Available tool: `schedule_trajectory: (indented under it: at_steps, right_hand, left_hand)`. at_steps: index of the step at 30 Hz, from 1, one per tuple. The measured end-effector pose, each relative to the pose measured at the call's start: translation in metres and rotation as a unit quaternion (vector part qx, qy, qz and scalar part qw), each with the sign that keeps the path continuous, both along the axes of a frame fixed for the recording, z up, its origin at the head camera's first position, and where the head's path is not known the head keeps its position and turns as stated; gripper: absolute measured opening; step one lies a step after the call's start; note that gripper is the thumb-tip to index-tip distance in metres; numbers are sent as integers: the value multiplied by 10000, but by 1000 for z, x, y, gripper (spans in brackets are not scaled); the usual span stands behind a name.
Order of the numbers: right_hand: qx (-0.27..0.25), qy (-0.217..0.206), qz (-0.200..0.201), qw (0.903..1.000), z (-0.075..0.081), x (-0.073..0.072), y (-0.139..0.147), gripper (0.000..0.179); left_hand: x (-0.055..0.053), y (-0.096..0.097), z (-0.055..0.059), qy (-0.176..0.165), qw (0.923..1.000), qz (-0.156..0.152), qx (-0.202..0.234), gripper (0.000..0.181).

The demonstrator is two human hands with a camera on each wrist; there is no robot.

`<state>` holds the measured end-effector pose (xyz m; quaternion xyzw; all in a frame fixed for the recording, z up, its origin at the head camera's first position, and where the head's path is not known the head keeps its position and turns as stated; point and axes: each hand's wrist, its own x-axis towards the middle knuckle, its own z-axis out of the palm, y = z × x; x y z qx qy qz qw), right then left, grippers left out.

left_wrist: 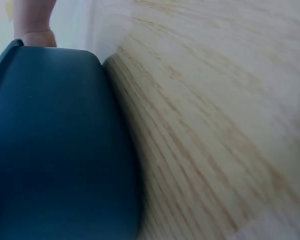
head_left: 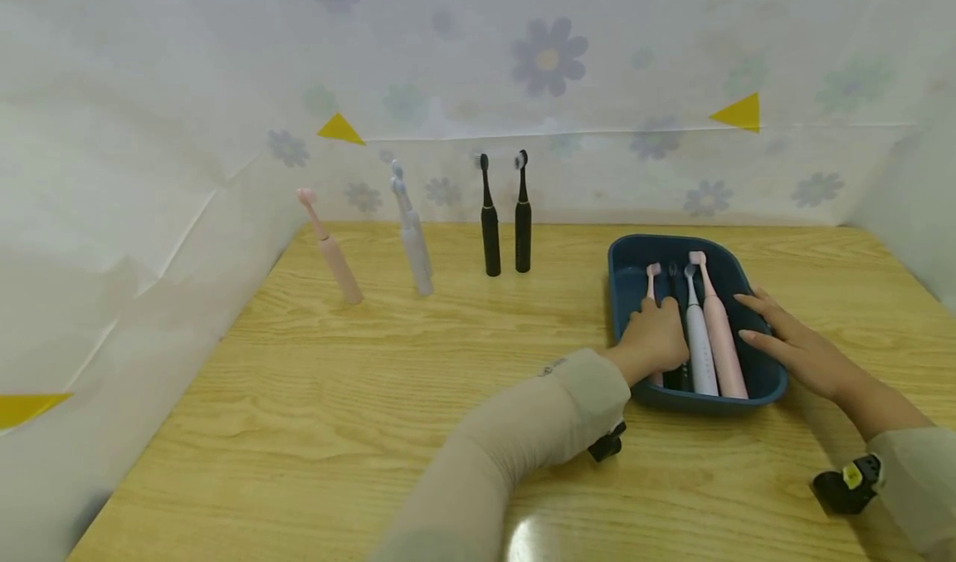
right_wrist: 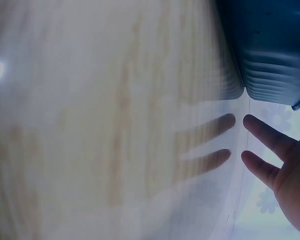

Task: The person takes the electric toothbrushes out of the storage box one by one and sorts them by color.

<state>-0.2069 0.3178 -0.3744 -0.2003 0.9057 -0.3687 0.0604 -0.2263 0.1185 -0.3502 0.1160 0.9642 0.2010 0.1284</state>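
A dark blue bin (head_left: 623,271) holds several electric toothbrushes lying side by side. My left hand (head_left: 656,334) reaches in over the near left side, its fingers curled round the leftmost pink electric toothbrush (head_left: 653,272), whose handle is mostly hidden. Beside it lie a black toothbrush (head_left: 674,273), partly covered by the hand, a white toothbrush (head_left: 699,342) and a larger pink toothbrush (head_left: 723,338). At the bin's right rim my right hand (head_left: 799,350) rests with fingers extended. In the right wrist view, spread fingers (right_wrist: 270,137) show beside the bin's wall.
Standing upright on the wooden table (head_left: 314,429) are a pink toothbrush (head_left: 339,271) at left, two pale grey toothbrushes (head_left: 415,251) overlapping, and two black toothbrushes, one (head_left: 490,242) left of the other (head_left: 523,238). A flowered white sheet (head_left: 448,64) hangs behind.
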Motion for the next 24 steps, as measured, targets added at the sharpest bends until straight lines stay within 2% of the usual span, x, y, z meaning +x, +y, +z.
schedule_trajectory:
  at_steps: [9, 12, 19, 24]
  right_hand:
    - [-5, -11, 3, 10000, 0, 0, 0, 56]
    - [6, -9, -3, 10000, -1, 0, 1, 56]
    - [-9, -3, 10, 10000, -1, 0, 0, 56]
    - [9, 8, 5, 10000, -1, 0, 0, 56]
  left_hand:
    - [1, 7, -5, 19, 9969, 27, -792, 59]
    - [0, 9, -7, 26, 9945, -52, -1050, 59]
    - [-1, 15, -12, 75, 9835, -219, -1796, 57]
    - [-1, 15, -13, 195, 9804, -269, -1943, 56]
